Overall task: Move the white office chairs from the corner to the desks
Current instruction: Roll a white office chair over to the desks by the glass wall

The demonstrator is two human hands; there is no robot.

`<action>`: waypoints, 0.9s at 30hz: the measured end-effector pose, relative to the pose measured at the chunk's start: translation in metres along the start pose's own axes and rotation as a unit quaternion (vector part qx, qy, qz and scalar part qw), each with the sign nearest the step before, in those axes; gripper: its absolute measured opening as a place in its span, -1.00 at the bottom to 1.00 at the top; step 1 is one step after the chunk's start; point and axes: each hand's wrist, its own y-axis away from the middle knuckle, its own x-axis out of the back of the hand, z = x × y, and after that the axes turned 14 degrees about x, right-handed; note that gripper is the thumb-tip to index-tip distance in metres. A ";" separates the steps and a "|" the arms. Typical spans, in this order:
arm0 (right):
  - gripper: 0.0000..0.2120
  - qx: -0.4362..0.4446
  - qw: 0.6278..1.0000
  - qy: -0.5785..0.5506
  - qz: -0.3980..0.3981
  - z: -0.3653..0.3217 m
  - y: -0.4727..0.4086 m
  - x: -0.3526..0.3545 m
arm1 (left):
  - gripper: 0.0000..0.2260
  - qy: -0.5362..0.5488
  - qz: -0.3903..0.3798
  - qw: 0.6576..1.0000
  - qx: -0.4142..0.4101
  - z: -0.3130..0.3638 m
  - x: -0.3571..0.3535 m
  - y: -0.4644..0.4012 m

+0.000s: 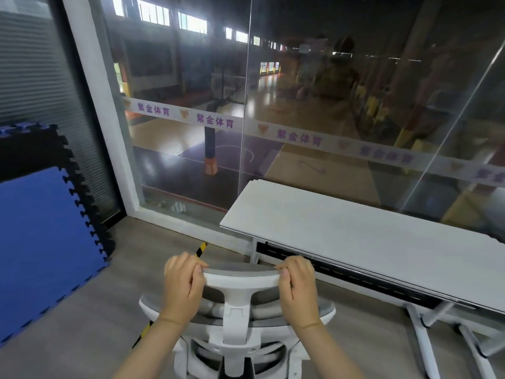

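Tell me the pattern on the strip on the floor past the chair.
Yellow and black diagonal stripes on the strip, seen in the head view.

- Both forearms are extending forward from the bottom edge of the view, bare, roughly parallel, and angling slightly inward toward the wrists.
- The left hand (183, 287) is gripping the left end of the headrest (241, 276), fingers curling over its top edge, thumb pressing the near face.
- The right hand (298, 288) is gripping the right end identically, knuckles facing up.

Chair (240, 318) base cut off by bottom edge; desk (355, 236) right end out of frame.
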 end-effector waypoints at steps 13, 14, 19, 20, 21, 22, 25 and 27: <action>-0.71 -0.084 0.994 0.044 -0.049 -0.005 -0.024 -0.008 | -0.81 -0.113 -0.143 0.974 -0.134 -0.019 0.000 -0.058; -0.70 -0.097 0.992 0.047 -0.060 -0.009 -0.023 -0.005 | -0.83 -0.144 -0.165 0.965 -0.146 -0.016 0.002 -0.064; -0.53 -0.219 0.969 0.075 -0.090 -0.045 -0.005 0.016 | -0.71 -0.207 -0.259 0.921 -0.203 0.018 -0.001 -0.066; -0.51 -0.227 0.965 0.093 -0.089 -0.053 0.001 0.023 | -0.64 -0.206 -0.277 0.913 -0.216 0.028 -0.005 -0.060; -0.49 -0.235 0.961 0.113 -0.088 -0.061 0.008 0.032 | -0.58 -0.197 -0.291 0.907 -0.232 0.039 -0.009 -0.052; -0.48 -0.245 0.957 0.133 -0.087 -0.068 0.016 0.043 | -0.53 -0.188 -0.303 0.900 -0.250 0.051 -0.013 -0.043; -0.47 -0.281 0.941 0.178 -0.062 -0.088 0.052 0.083 | -0.47 -0.177 -0.321 0.877 -0.311 0.087 -0.026 -0.009; -0.42 -0.306 0.929 0.203 -0.038 -0.102 0.084 0.117 | -0.45 -0.162 -0.353 0.861 -0.329 0.111 -0.036 0.019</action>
